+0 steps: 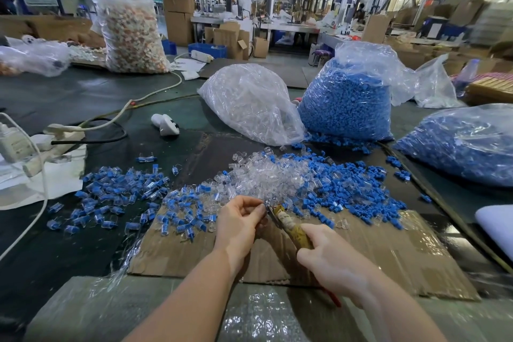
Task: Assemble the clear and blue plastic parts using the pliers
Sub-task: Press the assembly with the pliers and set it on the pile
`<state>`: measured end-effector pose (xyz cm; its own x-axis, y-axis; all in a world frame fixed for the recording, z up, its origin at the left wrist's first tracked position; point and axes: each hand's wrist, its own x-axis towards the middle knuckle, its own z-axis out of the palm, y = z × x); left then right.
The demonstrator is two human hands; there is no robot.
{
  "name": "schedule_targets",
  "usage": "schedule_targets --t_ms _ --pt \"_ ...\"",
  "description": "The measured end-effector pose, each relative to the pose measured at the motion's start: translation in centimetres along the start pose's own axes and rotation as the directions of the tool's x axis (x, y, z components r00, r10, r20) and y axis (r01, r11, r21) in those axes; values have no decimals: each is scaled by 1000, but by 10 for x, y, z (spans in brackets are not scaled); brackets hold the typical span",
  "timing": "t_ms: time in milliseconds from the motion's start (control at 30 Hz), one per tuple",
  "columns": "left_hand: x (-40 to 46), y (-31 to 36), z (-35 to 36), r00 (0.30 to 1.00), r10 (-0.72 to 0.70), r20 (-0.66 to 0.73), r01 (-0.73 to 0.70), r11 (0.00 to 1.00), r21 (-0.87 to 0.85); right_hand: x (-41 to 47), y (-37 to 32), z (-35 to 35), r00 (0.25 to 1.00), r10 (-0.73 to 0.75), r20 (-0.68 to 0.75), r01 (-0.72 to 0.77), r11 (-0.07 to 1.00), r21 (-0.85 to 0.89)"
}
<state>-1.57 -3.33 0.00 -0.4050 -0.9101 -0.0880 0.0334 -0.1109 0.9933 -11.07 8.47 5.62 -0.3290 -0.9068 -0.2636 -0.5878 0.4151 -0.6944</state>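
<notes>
My right hand [330, 255] grips the pliers [288, 223] by their taped handles, jaws pointing up-left. My left hand [240, 219] has its fingers curled at the jaw tips, pinching something small that I cannot make out. Just beyond lies a heap of loose clear parts [266, 178], with loose blue parts [358, 189] to its right. Assembled clear-and-blue pieces [119, 191] are scattered to the left. All of this rests on a cardboard sheet [388, 247].
A bag of clear parts [249, 103] and two bags of blue parts [349, 100] [466, 144] stand behind the heaps. A power strip with cables [61, 133] and a white bottle [14, 144] lie at left. Bubble wrap [258, 311] covers the near edge. A person sits at far left.
</notes>
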Motion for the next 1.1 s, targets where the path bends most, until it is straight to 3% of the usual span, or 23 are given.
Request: schedule_targets --t_ms 100,167,233,333,500,667,733,833,967,1100 --pt "-2 1 -1 1000 6 -3 -6 1000 -21 -3 0 0 999 11 -42 2 957 288" --pt "-4 0 -2 1000 18 -16 -19 999 -30 -1 4 1 990 44 -135 3 944 330" --pt "-6 0 -2 998 53 -36 -54 998 -25 5 12 0 955 43 -293 5 987 161" --pt "-9 1 -4 987 141 -73 -138 990 43 11 26 -6 896 75 -438 -115 991 -67" --pt "-2 9 -26 896 365 -252 -240 877 417 16 45 -14 831 145 -537 -320 914 -248" --pt "17 10 -76 795 486 -363 -1 600 800 19 59 -16 791 139 -596 -420 832 -363" --pt "20 9 -88 789 501 -355 77 493 867 21 62 -14 789 138 -599 -441 805 -396" --pt "21 8 -92 814 473 -337 135 411 902 23 64 -11 792 111 -600 -442 782 -440" --pt "21 6 -82 831 471 -296 91 410 907 23 66 -9 792 101 -603 -454 758 -469" --pt "15 3 -53 854 512 -95 -211 507 836 24 61 -7 792 90 -603 -480 702 -526"
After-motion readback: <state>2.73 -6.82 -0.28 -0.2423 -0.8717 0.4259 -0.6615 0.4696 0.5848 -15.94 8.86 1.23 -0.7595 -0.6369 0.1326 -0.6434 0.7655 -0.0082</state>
